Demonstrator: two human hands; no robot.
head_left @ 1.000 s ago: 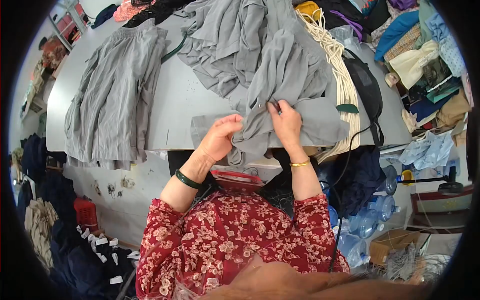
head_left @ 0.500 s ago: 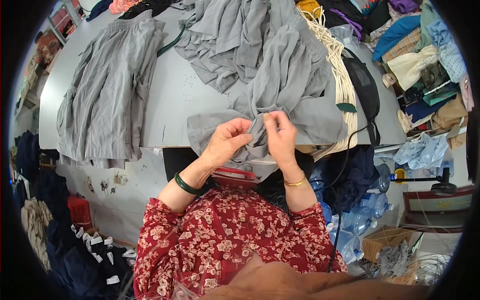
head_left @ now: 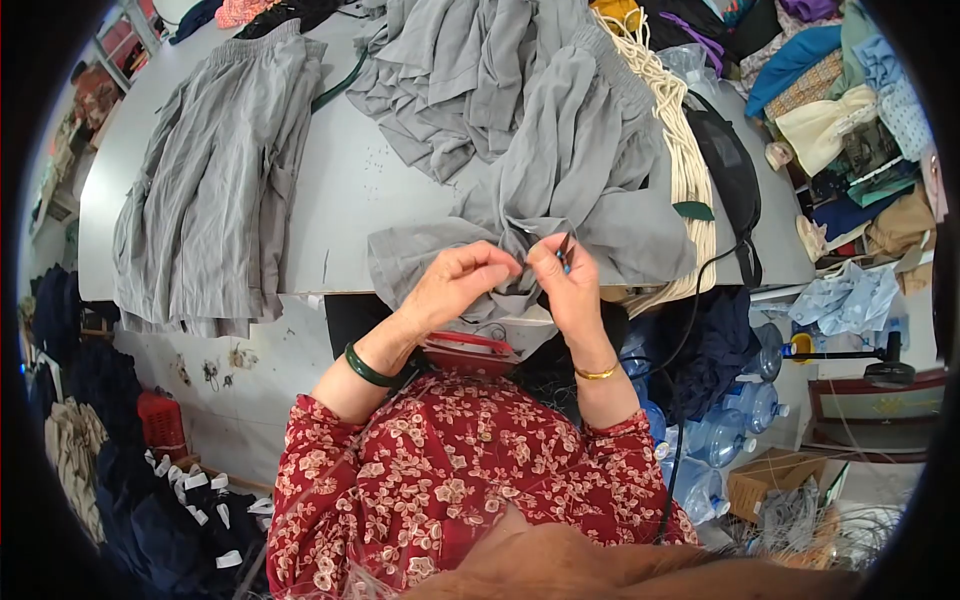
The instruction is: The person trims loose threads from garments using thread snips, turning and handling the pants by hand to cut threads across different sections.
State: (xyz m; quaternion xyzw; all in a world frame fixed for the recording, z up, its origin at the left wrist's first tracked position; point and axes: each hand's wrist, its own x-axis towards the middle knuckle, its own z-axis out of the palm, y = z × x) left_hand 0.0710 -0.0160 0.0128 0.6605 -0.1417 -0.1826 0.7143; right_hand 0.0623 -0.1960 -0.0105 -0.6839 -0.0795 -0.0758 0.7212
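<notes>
Grey elastic-waisted trousers [head_left: 570, 150] lie bunched on the table, with one leg end spread at its front edge under my hands. My left hand [head_left: 455, 285] is closed in a pinch over this cloth; what lies between thumb and forefinger is too small to make out. Close beside it, my right hand [head_left: 570, 290] is closed around small thread snips [head_left: 566, 252], whose dark pointed blades stick up between the fingers with a bit of blue. The fingertips of both hands nearly meet above the grey fabric.
More grey garments [head_left: 430, 90] are heaped farther back, and another grey pair [head_left: 225, 180] lies flat at left. Cream cords [head_left: 690, 180] and a black strap [head_left: 735, 180] run along the right side of the table [head_left: 350, 210]. Below right stand several water bottles [head_left: 720, 440].
My hands have shifted slightly and let the pinched fold of cloth drop. The dark snip blades now show above my right fingers; before, they were hidden.
</notes>
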